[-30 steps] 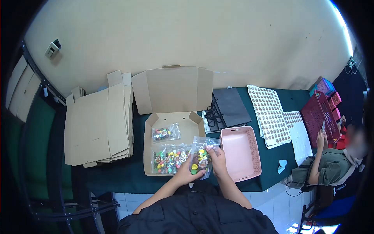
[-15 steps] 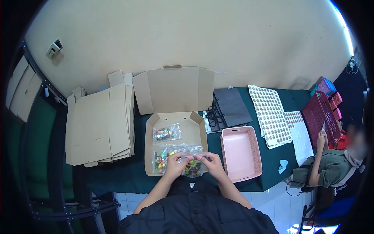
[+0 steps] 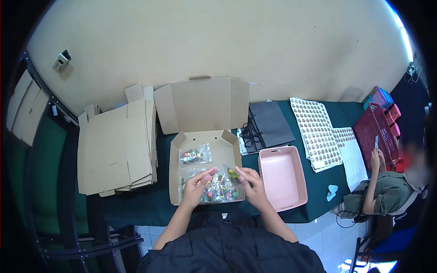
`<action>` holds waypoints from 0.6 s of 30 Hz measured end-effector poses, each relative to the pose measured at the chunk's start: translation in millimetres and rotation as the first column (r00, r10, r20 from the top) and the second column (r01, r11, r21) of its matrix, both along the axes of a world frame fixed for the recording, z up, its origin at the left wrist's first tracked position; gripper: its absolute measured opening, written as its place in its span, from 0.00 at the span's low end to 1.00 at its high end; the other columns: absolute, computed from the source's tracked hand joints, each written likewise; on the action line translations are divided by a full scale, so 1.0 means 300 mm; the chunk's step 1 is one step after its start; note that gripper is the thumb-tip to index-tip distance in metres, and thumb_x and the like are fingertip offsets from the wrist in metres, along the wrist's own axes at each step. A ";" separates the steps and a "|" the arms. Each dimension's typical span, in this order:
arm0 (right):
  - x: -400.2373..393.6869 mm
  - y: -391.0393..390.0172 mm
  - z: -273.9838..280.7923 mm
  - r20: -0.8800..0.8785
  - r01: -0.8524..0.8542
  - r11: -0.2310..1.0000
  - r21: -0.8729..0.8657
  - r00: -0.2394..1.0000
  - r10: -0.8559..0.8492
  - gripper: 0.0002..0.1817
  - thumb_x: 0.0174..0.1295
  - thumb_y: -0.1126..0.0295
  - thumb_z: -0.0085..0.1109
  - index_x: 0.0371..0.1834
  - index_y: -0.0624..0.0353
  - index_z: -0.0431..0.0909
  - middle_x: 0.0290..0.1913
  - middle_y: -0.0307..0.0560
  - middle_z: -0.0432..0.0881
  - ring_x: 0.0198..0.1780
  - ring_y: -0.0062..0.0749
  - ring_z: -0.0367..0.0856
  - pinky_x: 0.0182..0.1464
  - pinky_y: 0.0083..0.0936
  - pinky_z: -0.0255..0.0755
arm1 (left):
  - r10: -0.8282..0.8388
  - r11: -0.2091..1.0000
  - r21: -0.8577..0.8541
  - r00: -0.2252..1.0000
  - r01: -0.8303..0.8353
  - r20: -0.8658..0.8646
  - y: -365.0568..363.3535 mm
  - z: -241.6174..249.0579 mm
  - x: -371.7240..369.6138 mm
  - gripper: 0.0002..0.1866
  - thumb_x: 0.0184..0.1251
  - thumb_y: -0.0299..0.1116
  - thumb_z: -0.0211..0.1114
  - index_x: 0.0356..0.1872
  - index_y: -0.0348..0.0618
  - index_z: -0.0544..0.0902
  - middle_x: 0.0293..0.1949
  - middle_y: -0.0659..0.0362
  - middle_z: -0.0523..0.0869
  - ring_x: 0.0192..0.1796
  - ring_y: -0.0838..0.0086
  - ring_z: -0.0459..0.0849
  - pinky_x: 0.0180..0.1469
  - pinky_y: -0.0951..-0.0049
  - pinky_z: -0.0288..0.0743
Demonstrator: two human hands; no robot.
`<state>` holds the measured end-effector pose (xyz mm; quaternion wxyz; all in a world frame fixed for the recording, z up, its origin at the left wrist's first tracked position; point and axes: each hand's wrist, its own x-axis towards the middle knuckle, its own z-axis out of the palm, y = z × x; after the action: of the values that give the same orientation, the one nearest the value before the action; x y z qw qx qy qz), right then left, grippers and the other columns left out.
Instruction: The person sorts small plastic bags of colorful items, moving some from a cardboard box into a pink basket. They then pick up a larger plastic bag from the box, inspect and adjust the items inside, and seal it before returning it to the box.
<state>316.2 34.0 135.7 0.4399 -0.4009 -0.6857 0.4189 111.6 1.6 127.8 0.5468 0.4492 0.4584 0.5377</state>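
Observation:
An open cardboard box [image 3: 220, 141] lies on the green table in front of me, its lid flap standing up behind. One clear bag of coloured pieces [image 3: 194, 155] rests in the box's far left part. Both hands are over the near part of the box, on a clear bag of coloured pieces [image 3: 221, 187]. My left hand [image 3: 196, 186] pinches its left edge and my right hand [image 3: 251, 184] holds its right edge. More bags of coloured pieces lie under and beside it.
A stack of flat cardboard blanks [image 3: 116, 143] lies to the left. An empty pink basket [image 3: 282, 179] stands right of the box, dark paper bags [image 3: 266, 125] and sticker sheets [image 3: 317, 133] beyond. Another person [image 3: 387, 189] sits at the right end beside a red basket [image 3: 377, 127].
The bag was held up over the box's right edge a second ago. Both hands have brought it down and left into the near part of the box.

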 end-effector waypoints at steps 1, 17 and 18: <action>-0.012 -0.012 0.012 0.097 -0.024 0.997 0.071 0.995 0.017 0.16 0.64 0.68 0.47 0.53 0.62 0.74 0.48 0.49 0.75 0.51 0.32 0.71 0.54 0.24 0.63 | -0.041 0.999 -0.011 0.999 0.040 -0.030 -0.006 0.002 0.011 0.22 0.66 0.39 0.54 0.57 0.37 0.71 0.50 0.52 0.78 0.47 0.77 0.76 0.44 0.80 0.70; -0.049 -0.002 -0.071 -0.240 0.138 0.972 -0.189 0.954 -0.182 0.11 0.47 0.72 0.66 0.33 0.64 0.79 0.36 0.43 0.74 0.43 0.26 0.72 0.47 0.23 0.64 | -0.003 0.997 0.073 0.993 0.011 -0.119 -0.036 -0.012 0.134 0.12 0.62 0.31 0.59 0.44 0.36 0.81 0.42 0.52 0.83 0.48 0.71 0.78 0.54 0.71 0.67; -0.039 0.003 -0.073 -0.223 0.015 0.983 -0.183 0.973 -0.056 0.09 0.48 0.72 0.66 0.32 0.64 0.80 0.35 0.44 0.75 0.43 0.26 0.72 0.46 0.22 0.65 | 0.059 0.996 0.079 0.979 -0.044 -0.195 -0.038 -0.016 0.134 0.12 0.61 0.30 0.60 0.42 0.36 0.81 0.42 0.52 0.83 0.48 0.71 0.78 0.54 0.70 0.66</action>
<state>304.5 34.8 113.9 0.4847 -0.4008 -0.5830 0.5143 151.8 -9.6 122.9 0.4675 0.5083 0.5014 0.5212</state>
